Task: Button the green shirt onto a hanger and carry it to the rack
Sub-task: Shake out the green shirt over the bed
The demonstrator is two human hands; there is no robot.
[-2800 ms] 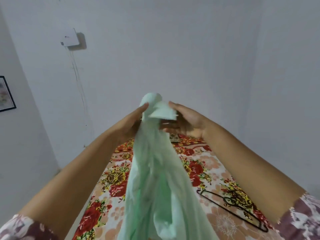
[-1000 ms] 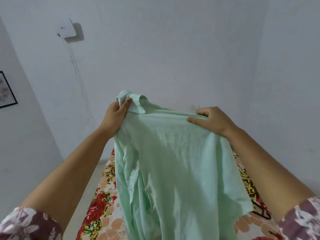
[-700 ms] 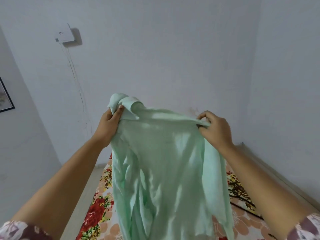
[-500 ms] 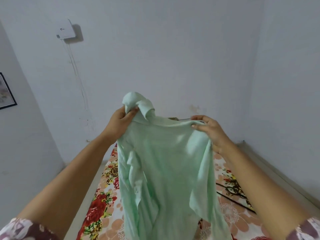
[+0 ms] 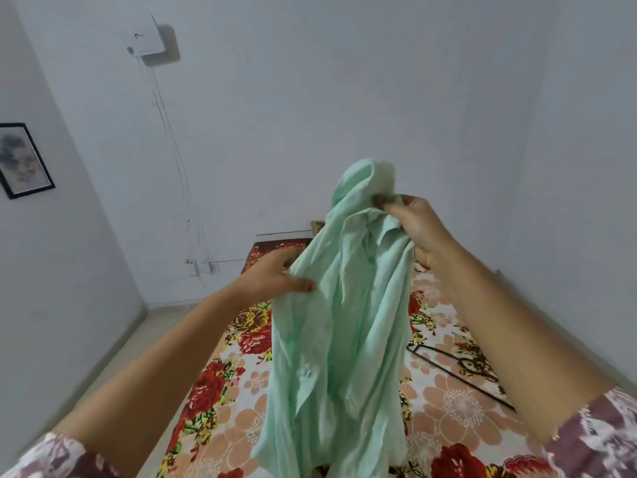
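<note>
The pale green shirt (image 5: 344, 322) hangs bunched in the air over the bed, its collar end folded over at the top. My right hand (image 5: 417, 225) pinches the cloth near the collar, high up. My left hand (image 5: 279, 274) grips the shirt's left edge lower down. A black wire hanger (image 5: 458, 370) lies flat on the bedspread to the right, under my right forearm, partly hidden by it. No rack is in view.
The bed with a floral spread (image 5: 241, 374) fills the lower middle, against white walls at the back and right. A strip of floor (image 5: 144, 339) runs along its left side. A white box with cables (image 5: 146, 37) and a framed picture (image 5: 22, 160) hang on the walls.
The shirt was spread wide between both hands; now it is gathered into a narrow bundle. My left hand dropped down to the shirt's edge, and my right hand moved to the collar.
</note>
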